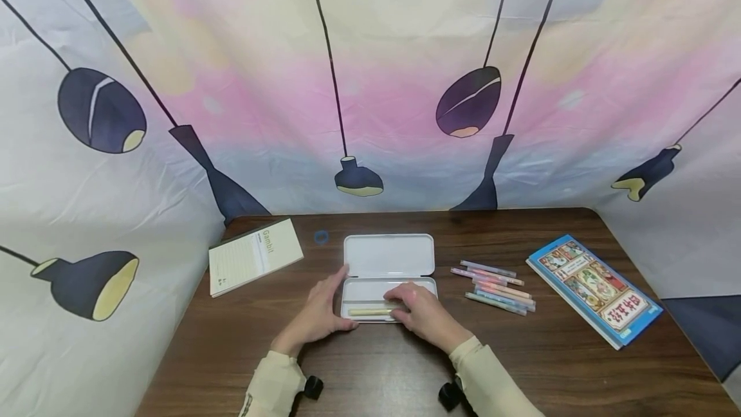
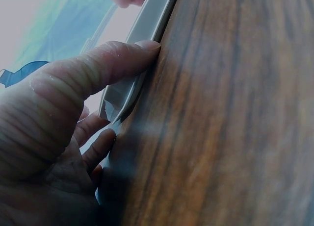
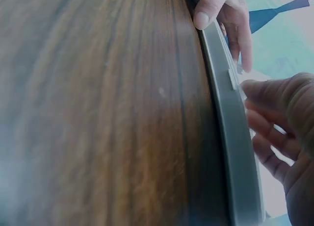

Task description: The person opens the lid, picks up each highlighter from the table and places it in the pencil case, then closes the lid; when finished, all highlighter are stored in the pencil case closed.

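Observation:
A white hinged pencil case (image 1: pixel 389 255) lies on the table with its lid folded back. My left hand (image 1: pixel 317 309) holds the case at its left end, thumb (image 2: pixel 122 62) on the front wall and fingers round the corner. Over the right part of the tray, my right hand (image 1: pixel 427 315) pinches a pale yellow pen (image 1: pixel 367 312) that lies along the front of the case. The pen's right end is hidden by the fingers. In the right wrist view, my right thumb (image 3: pixel 270 93) is at the case's front rim (image 3: pixel 235 133).
Several pastel-coloured pens (image 1: pixel 500 300) lie in a loose pile right of the case. Farther right is a blue illustrated book (image 1: pixel 596 288). A cream notepad (image 1: pixel 255 257) and a small blue ring (image 1: pixel 321 237) lie to the left. Behind the table (image 1: pixel 370 372) hangs a printed cloth (image 1: pixel 393 82).

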A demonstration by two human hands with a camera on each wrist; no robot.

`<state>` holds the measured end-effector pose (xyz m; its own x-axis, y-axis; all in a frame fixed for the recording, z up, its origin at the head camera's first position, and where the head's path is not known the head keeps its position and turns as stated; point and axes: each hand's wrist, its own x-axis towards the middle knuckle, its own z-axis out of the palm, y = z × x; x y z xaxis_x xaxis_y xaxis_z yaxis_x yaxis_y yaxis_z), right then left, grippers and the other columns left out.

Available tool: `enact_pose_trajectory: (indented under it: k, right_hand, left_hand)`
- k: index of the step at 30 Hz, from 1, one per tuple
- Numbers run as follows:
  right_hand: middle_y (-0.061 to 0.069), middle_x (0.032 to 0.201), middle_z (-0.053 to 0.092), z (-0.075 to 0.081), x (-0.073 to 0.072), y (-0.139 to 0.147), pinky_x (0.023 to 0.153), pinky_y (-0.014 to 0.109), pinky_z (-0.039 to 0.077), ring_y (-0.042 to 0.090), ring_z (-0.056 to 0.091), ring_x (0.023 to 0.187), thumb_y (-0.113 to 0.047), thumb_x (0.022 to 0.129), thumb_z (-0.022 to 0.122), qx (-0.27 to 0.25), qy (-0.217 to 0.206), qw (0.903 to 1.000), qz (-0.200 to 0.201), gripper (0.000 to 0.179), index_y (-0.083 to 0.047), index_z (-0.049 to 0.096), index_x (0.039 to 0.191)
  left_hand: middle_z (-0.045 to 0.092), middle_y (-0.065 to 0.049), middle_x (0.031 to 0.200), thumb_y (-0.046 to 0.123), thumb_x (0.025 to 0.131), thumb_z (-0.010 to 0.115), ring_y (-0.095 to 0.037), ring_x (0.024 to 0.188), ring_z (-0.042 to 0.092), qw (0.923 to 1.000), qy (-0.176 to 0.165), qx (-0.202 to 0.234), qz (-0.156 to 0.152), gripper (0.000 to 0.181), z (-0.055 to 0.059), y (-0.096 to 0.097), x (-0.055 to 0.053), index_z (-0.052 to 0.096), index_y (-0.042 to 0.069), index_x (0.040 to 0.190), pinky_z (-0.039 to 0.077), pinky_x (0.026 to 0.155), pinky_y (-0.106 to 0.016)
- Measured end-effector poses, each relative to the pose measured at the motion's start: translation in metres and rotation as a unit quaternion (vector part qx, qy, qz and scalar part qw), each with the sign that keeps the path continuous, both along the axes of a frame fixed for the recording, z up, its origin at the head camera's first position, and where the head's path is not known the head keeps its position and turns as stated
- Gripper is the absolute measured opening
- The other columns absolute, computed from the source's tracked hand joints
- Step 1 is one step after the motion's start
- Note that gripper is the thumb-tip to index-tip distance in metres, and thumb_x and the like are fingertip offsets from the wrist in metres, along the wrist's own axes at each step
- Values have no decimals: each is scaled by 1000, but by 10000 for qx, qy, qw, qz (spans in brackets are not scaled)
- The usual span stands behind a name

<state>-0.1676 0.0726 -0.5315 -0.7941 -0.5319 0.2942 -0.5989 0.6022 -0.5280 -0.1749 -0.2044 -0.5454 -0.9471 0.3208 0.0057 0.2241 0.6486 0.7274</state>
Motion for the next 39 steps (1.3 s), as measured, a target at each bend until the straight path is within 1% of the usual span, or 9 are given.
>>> enact_pose_trajectory:
  k: [4, 7, 9, 15, 21, 24, 29, 34, 39]
  right_hand:
    - [6, 116, 76, -3, 4, 11, 95, 43, 57, 23, 71, 110, -7, 90, 82, -459, 11, 9989, -43, 29, -7, 75, 118]
    - [5, 116, 76, -6, 6, 27, 93, 42, 59, 22, 72, 108, -7, 88, 85, -754, 165, 9968, -225, 32, -6, 75, 118]
    - [5, 115, 76, -8, 8, 40, 91, 42, 60, 21, 73, 107, -8, 86, 87, -866, 266, 9949, -454, 34, -6, 75, 118]
    - [7, 111, 77, -16, 19, 95, 86, 46, 60, 24, 74, 101, -5, 81, 90, -791, 436, 9868, -1346, 40, -5, 74, 117]
    - [12, 107, 78, -21, 27, 144, 82, 52, 59, 30, 75, 96, 0, 73, 93, -650, 950, 9737, -1968, 49, -3, 72, 118]
    - [12, 105, 78, -19, 32, 159, 79, 52, 58, 30, 75, 92, 0, 74, 93, -636, 1014, 9664, -2273, 50, -3, 72, 120]
    - [12, 103, 78, -16, 38, 176, 76, 45, 58, 30, 74, 88, 0, 75, 92, -599, 977, 9593, -2582, 48, -1, 72, 119]
    - [9, 99, 78, -18, 44, 185, 74, 29, 56, 28, 73, 86, 0, 75, 93, -491, 887, 9558, -2761, 47, -1, 73, 117]
    - [7, 95, 77, -19, 47, 189, 72, 28, 55, 25, 73, 83, 2, 73, 93, -444, 831, 9547, -2822, 48, -2, 73, 116]
  left_hand:
    - [47, -14, 160, 35, 69, 100, -36, 140, 41, 10000, -20, 43, 3, 122, 0, -1, 0, 30, 21, 168, 32, 115, -62]
    - [46, -13, 161, 35, 69, 100, -36, 140, 40, 10000, -35, 75, -14, 122, 0, 0, -1, 29, 21, 169, 30, 116, -62]
    - [46, -13, 161, 35, 69, 100, -36, 141, 40, 10000, -9, 69, -13, 123, 1, 0, 0, 29, 21, 168, 30, 116, -63]
    - [46, -14, 161, 34, 70, 99, -36, 142, 40, 10000, -42, 46, -77, 122, -2, 4, 0, 29, 21, 168, 29, 117, -63]
    - [46, -16, 161, 33, 70, 99, -38, 143, 39, 9999, -97, 50, -72, 121, 1, 3, -1, 29, 19, 168, 28, 118, -63]
    - [45, -17, 162, 32, 70, 99, -39, 143, 39, 10000, -73, 36, -36, 121, 0, 2, -2, 30, 19, 168, 28, 118, -64]
    - [44, -16, 162, 33, 71, 99, -39, 145, 38, 10000, -64, -26, -48, 121, 0, 0, -3, 29, 20, 169, 27, 119, -64]
    - [45, -16, 162, 33, 71, 99, -39, 145, 37, 10000, -34, -11, -31, 121, -1, -1, -2, 28, 19, 169, 27, 119, -65]
    - [46, -16, 161, 33, 70, 99, -39, 145, 39, 10000, 1, -39, -44, 121, -1, 0, -2, 29, 18, 168, 27, 119, -65]
